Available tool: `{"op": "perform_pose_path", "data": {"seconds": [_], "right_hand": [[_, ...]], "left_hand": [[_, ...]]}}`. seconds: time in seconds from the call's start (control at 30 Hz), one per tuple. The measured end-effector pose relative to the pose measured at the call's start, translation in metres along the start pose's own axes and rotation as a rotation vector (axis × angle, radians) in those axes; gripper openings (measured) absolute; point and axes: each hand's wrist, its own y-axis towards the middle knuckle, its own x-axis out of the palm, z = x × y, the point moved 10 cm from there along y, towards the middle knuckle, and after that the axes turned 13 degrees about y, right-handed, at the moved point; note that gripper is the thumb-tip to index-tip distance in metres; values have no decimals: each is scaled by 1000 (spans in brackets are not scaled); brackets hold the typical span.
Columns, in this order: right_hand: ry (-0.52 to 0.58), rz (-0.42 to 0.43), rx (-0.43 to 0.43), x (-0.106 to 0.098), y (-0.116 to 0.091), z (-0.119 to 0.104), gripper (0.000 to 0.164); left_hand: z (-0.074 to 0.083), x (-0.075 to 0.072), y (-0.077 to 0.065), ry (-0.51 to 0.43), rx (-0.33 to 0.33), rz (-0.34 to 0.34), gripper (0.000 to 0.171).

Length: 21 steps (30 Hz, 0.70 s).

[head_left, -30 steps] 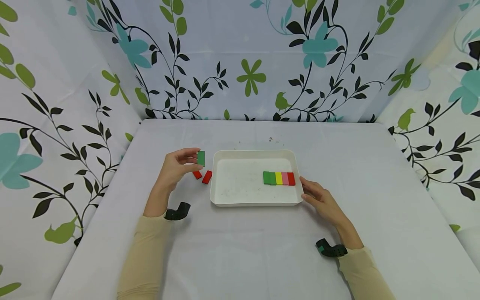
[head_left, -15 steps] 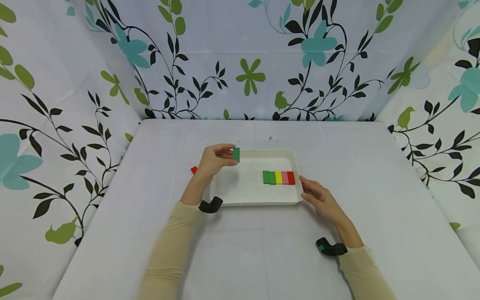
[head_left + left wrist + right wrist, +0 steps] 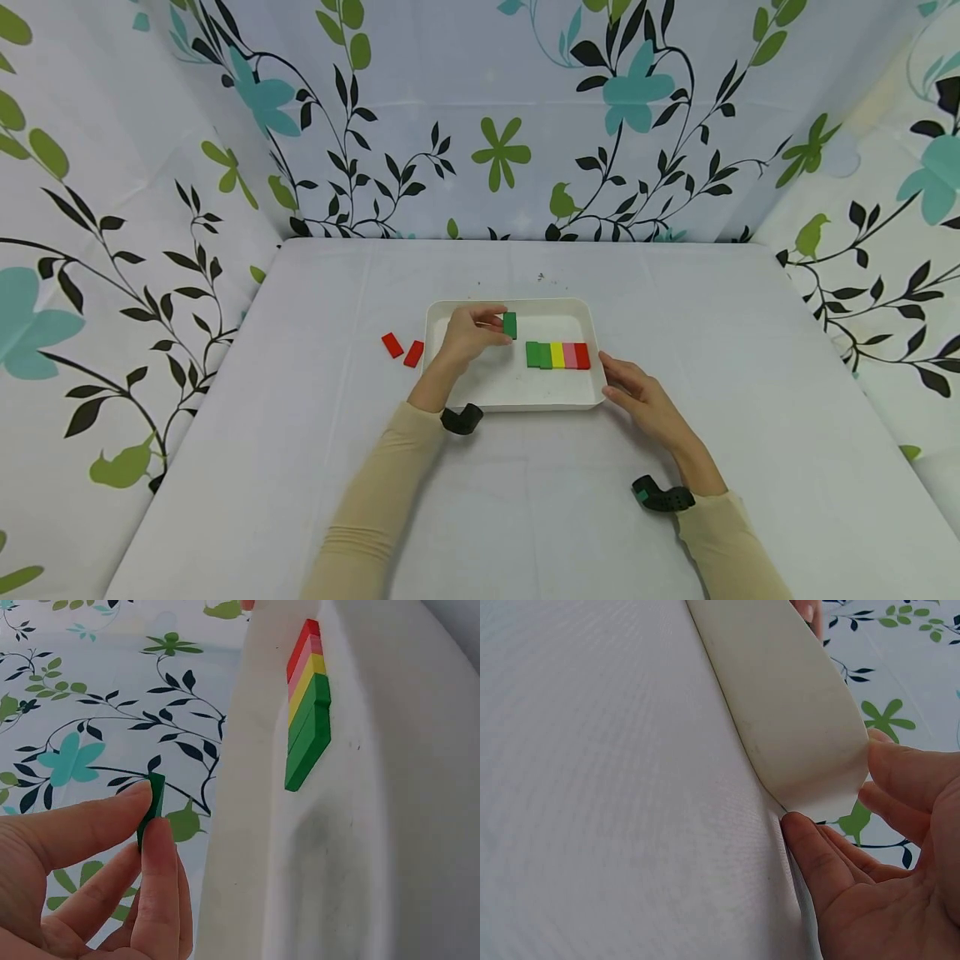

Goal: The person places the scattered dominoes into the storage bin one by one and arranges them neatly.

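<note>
White all over, the table [image 3: 547, 492] carried a tray [image 3: 517, 393]. The right hand [image 3: 641, 396], fingers loosely spread, touched the tray's right end; the left hand [image 3: 467, 335] pinched — above it, near a row of coloured blocks [image 3: 557, 356] — one green block [image 3: 510, 326]. Placing seemed the step, likely calling next for lowering beside the row's green end.

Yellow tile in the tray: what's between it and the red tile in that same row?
A pink tile lies between the yellow tile and the red tile; both the head and left wrist views show it.
</note>
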Motion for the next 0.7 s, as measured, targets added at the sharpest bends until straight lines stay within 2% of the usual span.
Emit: {"op": "perform_pose_path", "data": {"seconds": [0.33,0.7], "right_hand": [[3,0,8,1,1,-1,58],[-22,7,1,0,0,-1,58]], "left_hand": [[-14,18,5,45,-46,13,53],[-31,26,5,141,-97,15,52]]}}
